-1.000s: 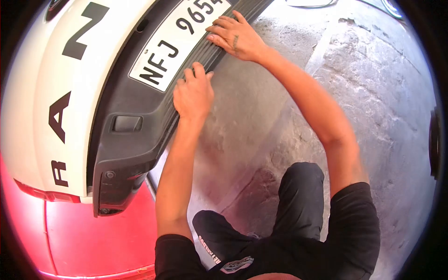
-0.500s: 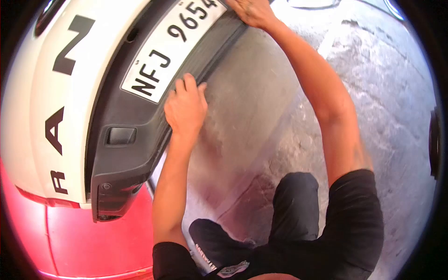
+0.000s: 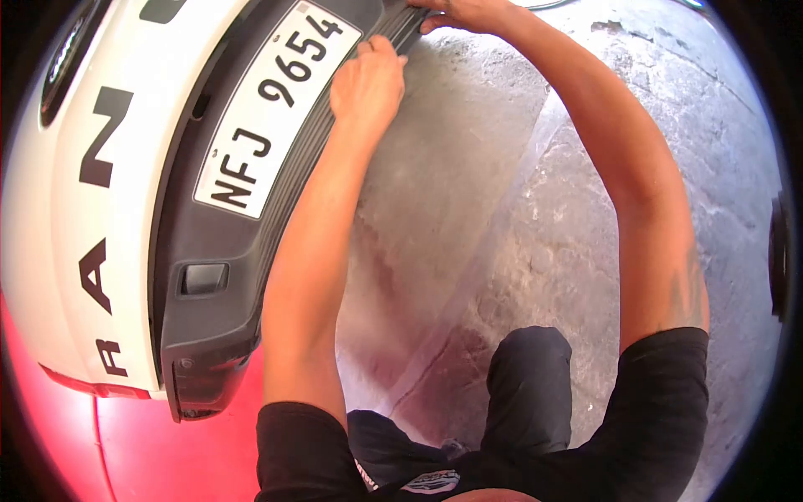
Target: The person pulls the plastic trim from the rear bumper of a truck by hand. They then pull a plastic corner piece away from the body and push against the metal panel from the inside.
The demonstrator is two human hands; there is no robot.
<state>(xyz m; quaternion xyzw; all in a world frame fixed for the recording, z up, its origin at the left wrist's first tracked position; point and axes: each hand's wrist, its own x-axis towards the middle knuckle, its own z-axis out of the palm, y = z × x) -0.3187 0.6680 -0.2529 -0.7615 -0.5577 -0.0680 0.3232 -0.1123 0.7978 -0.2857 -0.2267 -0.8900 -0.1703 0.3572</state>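
Note:
A dark rear bumper with a ribbed strip along its outer edge runs diagonally up the left half of the head view. Set into it is a white licence plate with black characters. My left hand is beside the plate's upper end, its fingers bent over the ribbed strip; the fingertips are partly hidden. Higher up, my right hand holds the bumper's edge, thumb on the near side. The top of the frame cuts off some of its fingers.
The white tailgate with large dark letters lies left of the bumper. A red painted surface shows at lower left. Grey concrete floor spreads to the right, and my bent knee is below. A dark round-edged object stands at far right.
My left hand has slid up along the bumper, from the plate's lower end to its upper end, closer to my right hand. The view has shifted, so the bumper appears lower.

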